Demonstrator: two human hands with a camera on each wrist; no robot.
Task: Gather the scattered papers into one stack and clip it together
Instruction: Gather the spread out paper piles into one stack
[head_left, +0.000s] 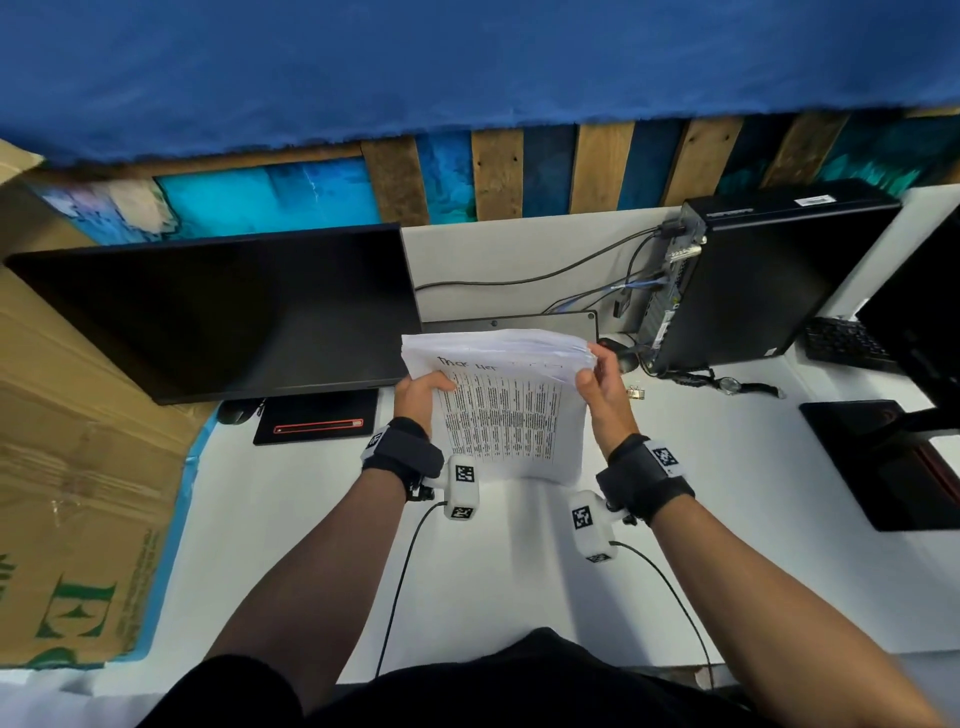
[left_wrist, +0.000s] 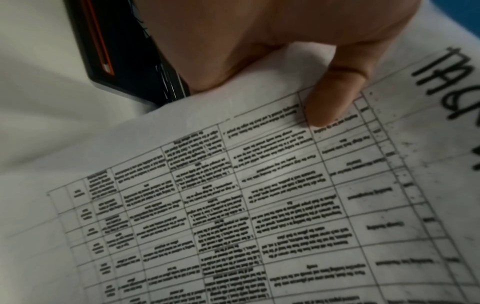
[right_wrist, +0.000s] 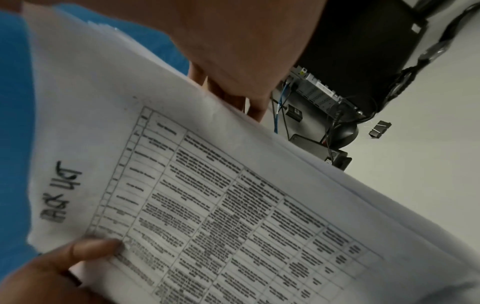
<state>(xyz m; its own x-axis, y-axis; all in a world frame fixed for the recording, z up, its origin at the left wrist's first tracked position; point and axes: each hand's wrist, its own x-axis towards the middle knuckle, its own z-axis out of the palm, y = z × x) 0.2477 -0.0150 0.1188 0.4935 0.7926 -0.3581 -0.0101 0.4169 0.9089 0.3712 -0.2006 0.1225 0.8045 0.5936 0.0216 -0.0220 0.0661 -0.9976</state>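
A stack of white papers (head_left: 504, 410) with a printed table and a handwritten heading on top stands on its lower edge on the white desk, tilted toward me. My left hand (head_left: 421, 395) grips its left edge, thumb (left_wrist: 330, 102) pressed on the top sheet (left_wrist: 259, 195). My right hand (head_left: 602, 389) grips the right edge, thumb in front, fingers (right_wrist: 233, 90) behind the stack (right_wrist: 233, 205). A binder clip (head_left: 636, 392) lies on the desk just right of my right hand. In the right wrist view it shows as a small black clip (right_wrist: 379, 128) near the tower.
A dark monitor (head_left: 218, 312) stands at the left with its base (head_left: 317, 423) by my left hand. A black computer tower (head_left: 758, 270) with cables, a mouse (head_left: 621, 353) and a wristwatch (head_left: 727, 384) lie at the right. A cardboard box (head_left: 78, 467) fills the far left.
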